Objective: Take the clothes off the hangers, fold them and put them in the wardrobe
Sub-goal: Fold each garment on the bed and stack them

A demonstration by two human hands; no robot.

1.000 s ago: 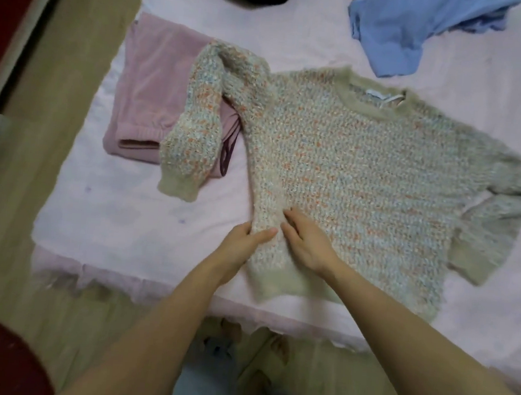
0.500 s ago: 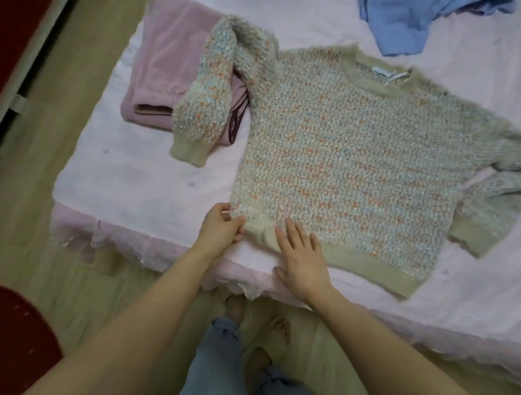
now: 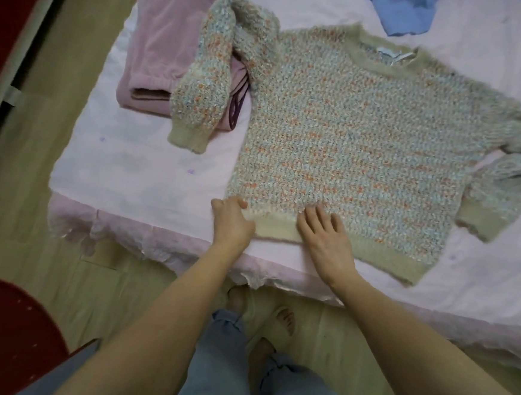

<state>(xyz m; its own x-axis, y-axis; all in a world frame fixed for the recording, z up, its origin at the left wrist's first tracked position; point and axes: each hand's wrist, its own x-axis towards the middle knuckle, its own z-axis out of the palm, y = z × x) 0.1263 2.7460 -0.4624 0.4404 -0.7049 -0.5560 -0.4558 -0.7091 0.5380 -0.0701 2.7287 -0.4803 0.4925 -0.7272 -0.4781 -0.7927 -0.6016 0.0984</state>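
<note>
On the pink bed (image 3: 149,163) the knitted sweater (image 3: 351,136) is lying flat, stretching away and rightward from its near hem; the left hand (image 3: 232,223) is pinching that hem's corner while the right hand (image 3: 324,236) is pressing flat-fingered beside it, one sleeve trailing over folded pink trousers (image 3: 161,52)

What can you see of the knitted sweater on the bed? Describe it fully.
The sweater is a chunky, fuzzy knit flecked in pale blue, orange and cream, with plain beige neckband, cuffs and hem. It lies spread flat on the pink bed sheet, neck away from the person. One sleeve drapes over the folded pink garment. The left hand grips its hem corner; the right hand rests flat on the hem.
</note>
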